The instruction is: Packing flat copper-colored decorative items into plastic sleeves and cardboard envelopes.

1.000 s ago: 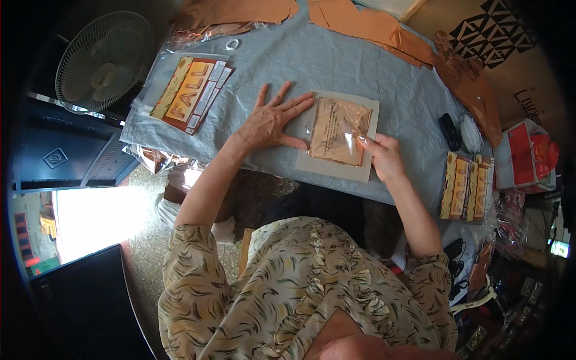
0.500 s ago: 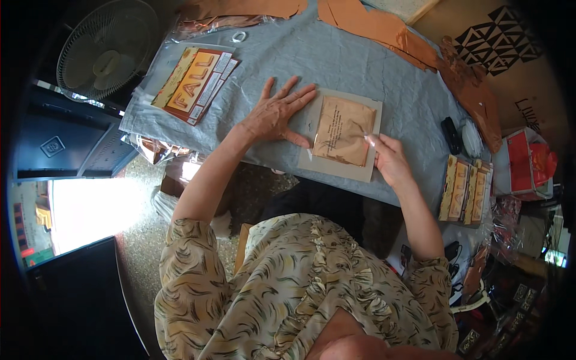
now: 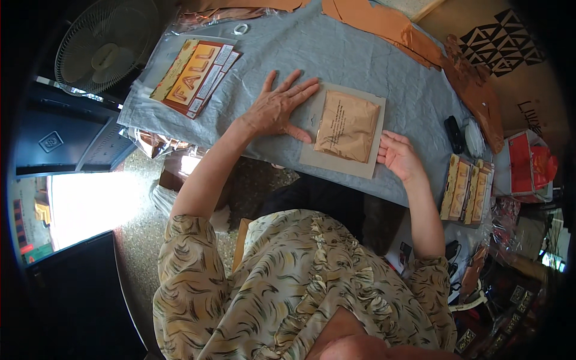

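Right hand [image 3: 401, 158] shifts off packet [image 3: 347, 126], fingers half-curled by grey card [image 3: 336, 165], its long axis toward counter's [image 3: 300, 57] far edge, left hand [image 3: 273, 112] spread wide

Passage: grey cloth [image 3: 294, 51] beyond backing card [image 3: 337, 165] | blocked left: printed cards [image 3: 195, 78] | right: black object [image 3: 453, 134]

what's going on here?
A person has both hands at a grey card on a table covered in grey-blue cloth, with a flat copper-coloured packet on the card. The left hand is spread, thumb tip at the card's left edge. The right hand is loosely curled at its right edge. Printed packs lie to the left and right.
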